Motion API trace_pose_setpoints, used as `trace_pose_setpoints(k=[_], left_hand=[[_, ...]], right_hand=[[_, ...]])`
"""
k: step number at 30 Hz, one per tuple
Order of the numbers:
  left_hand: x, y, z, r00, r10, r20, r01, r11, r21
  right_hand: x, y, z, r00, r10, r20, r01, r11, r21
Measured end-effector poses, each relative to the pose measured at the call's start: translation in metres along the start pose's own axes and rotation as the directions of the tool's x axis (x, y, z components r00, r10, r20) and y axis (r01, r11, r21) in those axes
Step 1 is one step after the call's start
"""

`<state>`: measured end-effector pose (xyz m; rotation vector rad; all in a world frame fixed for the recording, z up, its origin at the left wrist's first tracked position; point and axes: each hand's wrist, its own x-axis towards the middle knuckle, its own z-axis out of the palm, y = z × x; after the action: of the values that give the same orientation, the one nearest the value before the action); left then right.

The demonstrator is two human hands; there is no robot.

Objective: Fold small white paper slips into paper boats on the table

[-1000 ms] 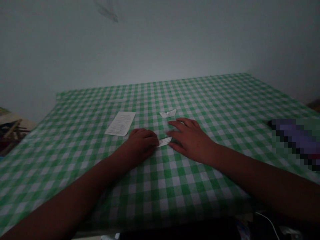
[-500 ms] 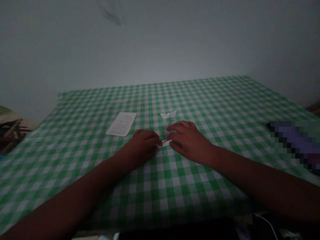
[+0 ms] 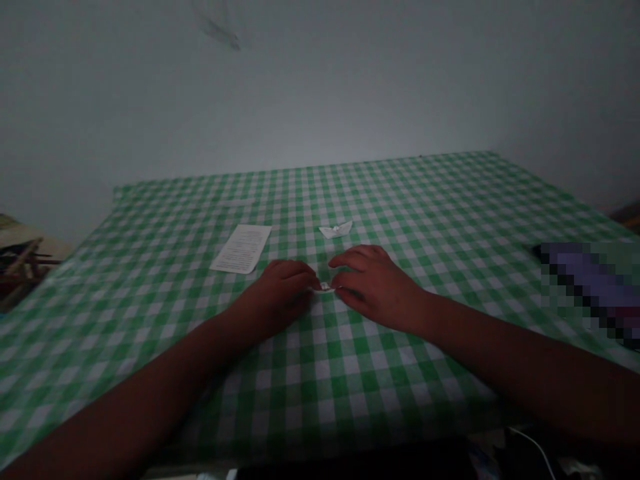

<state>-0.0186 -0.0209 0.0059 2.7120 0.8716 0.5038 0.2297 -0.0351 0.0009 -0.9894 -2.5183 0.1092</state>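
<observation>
A small folded white paper (image 3: 325,287) lies low over the checked cloth, mostly covered by my fingers. My left hand (image 3: 285,288) pinches its left end, thumb hidden beneath the curled fingers. At the right end, my right hand (image 3: 375,283) grips it between thumb and a finger, while the upper fingers stay raised and apart from it. Just beyond my hands sits a folded white paper boat (image 3: 336,230), touched by neither hand. The exact shape of the held paper is too small and dark to tell.
A green-and-white checked tablecloth (image 3: 430,200) covers the table, which reaches a grey wall (image 3: 320,87). Left of centre lies a printed sheet of paper (image 3: 242,249). At the right edge is a pixelated purple and dark object (image 3: 590,280). A white cable (image 3: 533,443) hangs below the front edge.
My right hand has shifted slightly left, closer to my left hand. Less of the paper between them shows, and its middle looks different. The paper boat and printed sheet rest where they were.
</observation>
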Motion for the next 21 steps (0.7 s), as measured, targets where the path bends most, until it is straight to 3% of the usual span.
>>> trace_pose_setpoints(k=[5, 10, 21], left_hand=[[0.000, -0.001, -0.002, 0.999, -0.035, 0.004, 0.035, 0.999, -0.024], [0.004, 0.001, -0.004, 0.996, -0.084, 0.039, 0.087, 0.992, -0.090], [0.006, 0.001, -0.001, 0.996, -0.072, 0.052, 0.077, 0.992, -0.100]], right_hand=[[0.003, 0.008, 0.000, 0.995, -0.008, -0.104, 0.016, 0.996, 0.083], [0.008, 0.027, 0.003, 0.972, 0.078, -0.221, -0.070, 0.997, 0.043], [0.015, 0.044, 0.014, 0.968, 0.251, -0.015, -0.250, 0.960, -0.125]])
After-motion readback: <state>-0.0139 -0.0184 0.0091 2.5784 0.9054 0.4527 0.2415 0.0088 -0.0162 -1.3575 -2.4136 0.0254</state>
